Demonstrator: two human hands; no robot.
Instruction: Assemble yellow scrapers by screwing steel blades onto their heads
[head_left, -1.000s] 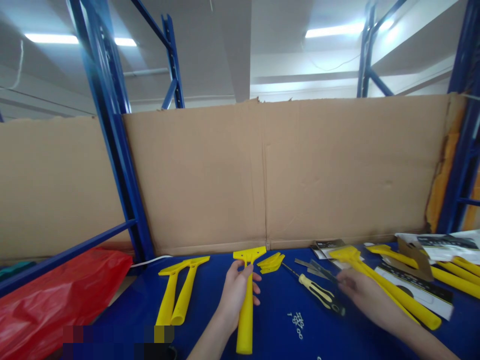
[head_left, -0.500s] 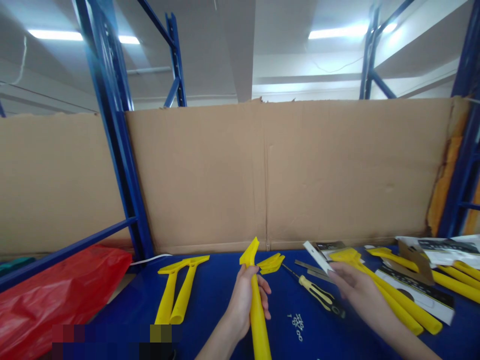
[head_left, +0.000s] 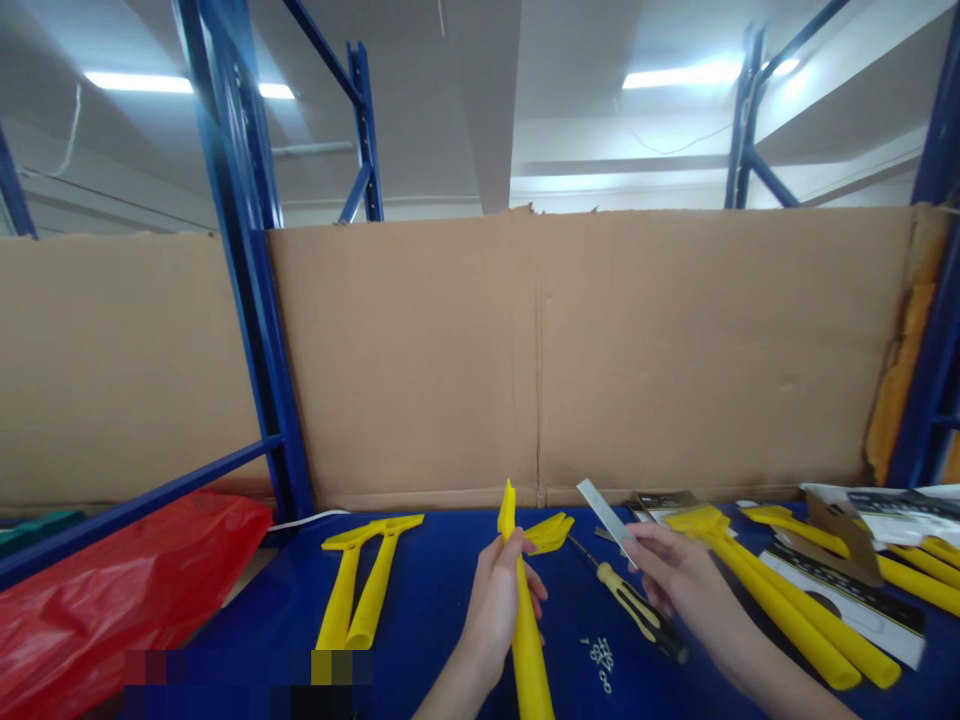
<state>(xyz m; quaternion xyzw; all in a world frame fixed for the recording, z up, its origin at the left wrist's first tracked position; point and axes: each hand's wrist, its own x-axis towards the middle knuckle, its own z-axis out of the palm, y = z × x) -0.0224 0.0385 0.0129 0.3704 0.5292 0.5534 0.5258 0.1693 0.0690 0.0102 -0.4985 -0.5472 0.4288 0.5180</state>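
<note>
My left hand (head_left: 501, 590) is wrapped round a yellow plastic handle (head_left: 529, 650), whose narrow head points up above the fingers. In my right hand (head_left: 671, 575) a flat, light metal strip (head_left: 604, 510) is pinched at its lower end and slants up to the left. Just right of my left hand lie loose yellow head pieces (head_left: 550, 534). A screwdriver (head_left: 634, 600) with a cream and black grip rests on the blue table between my hands. Small screws and nuts (head_left: 601, 662) lie in front of it.
Two yellow T-shaped tools (head_left: 379, 580) lie at the left of the blue table (head_left: 427, 590). At the right are more yellow handles (head_left: 810, 620), a printed card (head_left: 847, 600) and packaging. Red plastic (head_left: 142, 590) fills the lower left. A cardboard wall (head_left: 420, 360) stands behind.
My right hand has moved left with the metal strip, closer to my left hand. The yellow handle's head has turned and now looks narrower. The view has shifted slightly.
</note>
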